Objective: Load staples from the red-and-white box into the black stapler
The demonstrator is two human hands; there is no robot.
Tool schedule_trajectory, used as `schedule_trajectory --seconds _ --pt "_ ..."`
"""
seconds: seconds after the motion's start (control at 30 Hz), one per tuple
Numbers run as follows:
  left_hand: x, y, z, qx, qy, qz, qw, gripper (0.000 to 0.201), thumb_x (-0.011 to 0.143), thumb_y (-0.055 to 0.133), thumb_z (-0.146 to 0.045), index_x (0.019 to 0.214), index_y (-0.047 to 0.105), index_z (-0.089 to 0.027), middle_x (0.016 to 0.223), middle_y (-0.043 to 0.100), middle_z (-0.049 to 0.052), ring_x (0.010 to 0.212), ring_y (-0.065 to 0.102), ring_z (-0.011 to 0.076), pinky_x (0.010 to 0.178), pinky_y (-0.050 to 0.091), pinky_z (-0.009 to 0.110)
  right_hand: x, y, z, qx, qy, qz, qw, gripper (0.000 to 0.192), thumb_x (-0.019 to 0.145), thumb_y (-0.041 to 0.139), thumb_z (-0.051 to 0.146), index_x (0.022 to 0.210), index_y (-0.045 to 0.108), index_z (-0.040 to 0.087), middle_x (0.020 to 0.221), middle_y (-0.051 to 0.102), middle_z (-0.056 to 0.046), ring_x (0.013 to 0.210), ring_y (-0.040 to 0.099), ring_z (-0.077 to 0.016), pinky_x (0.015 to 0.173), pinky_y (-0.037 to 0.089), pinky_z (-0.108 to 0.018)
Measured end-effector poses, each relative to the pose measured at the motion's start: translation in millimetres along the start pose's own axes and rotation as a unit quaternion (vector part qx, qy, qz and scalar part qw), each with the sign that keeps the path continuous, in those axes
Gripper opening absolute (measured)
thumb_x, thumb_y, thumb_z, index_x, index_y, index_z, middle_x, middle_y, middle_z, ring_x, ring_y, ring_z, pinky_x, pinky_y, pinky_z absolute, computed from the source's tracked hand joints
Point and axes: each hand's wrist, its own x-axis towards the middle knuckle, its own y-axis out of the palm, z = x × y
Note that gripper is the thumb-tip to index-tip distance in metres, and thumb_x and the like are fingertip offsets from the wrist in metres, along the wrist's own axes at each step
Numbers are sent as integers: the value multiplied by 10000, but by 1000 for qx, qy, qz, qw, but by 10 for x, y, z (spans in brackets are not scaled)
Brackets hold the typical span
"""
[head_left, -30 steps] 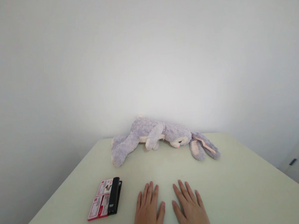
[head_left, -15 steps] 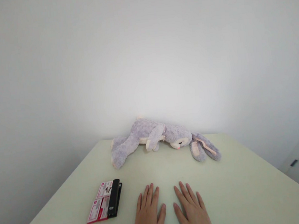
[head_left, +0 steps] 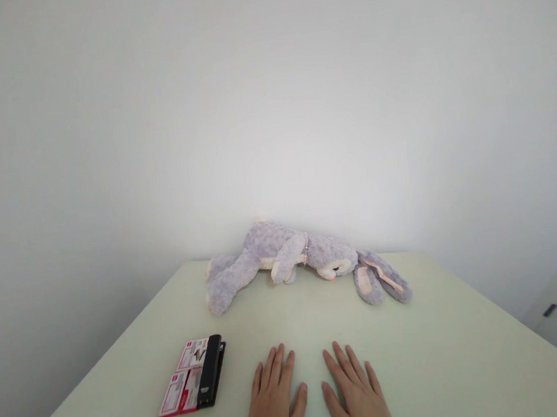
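Observation:
My left hand point(head_left: 274, 398) lies palm down on the pale green table point(head_left: 447, 350), fingers stretched out and holding nothing. Beside it, apart by a gap, my right hand point(head_left: 356, 393) rests flat in the same way. Left of my left hand is a black stapler point(head_left: 210, 371) on its side. It lies against small red and white boxes point(head_left: 186, 381) with a stapler picture printed on one. Beyond both hands a grey-purple plush rabbit point(head_left: 272, 242) lies on its side, its long ears pointing right. Neither hand touches these things.
A plain white wall point(head_left: 267, 103) rises directly behind the table, close to the plush rabbit. The table's side edges slope away at left and right. At the far right is a white panel with a small dark handle point(head_left: 550, 310).
The whole view has shifted very slightly. Both hands stay flat on the table, and the stapler, boxes and plush rabbit keep their places.

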Motion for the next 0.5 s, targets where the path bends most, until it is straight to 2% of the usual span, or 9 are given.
schedule_trajectory --seconds 0.4,0.5 --pt "-24 -88 -26 -10 -5 -3 1000 554 1039 380 -432 1579 294 -339 1675 253 -6 1543 258 238 1240 310 551 -20 -110 34 32 11 14 999 588 1003 344 518 1564 364 342 1662 231 37 1553 199 -293 1241 198 -621" --pt "-24 -111 -56 -15 -3 0 1000 551 1039 363 -416 1578 306 -316 1671 259 11 1542 259 247 1234 310 568 21 -164 87 64 47 22 997 578 982 384 467 1542 419 329 1655 285 23 1553 209 -299 1238 165 -646"
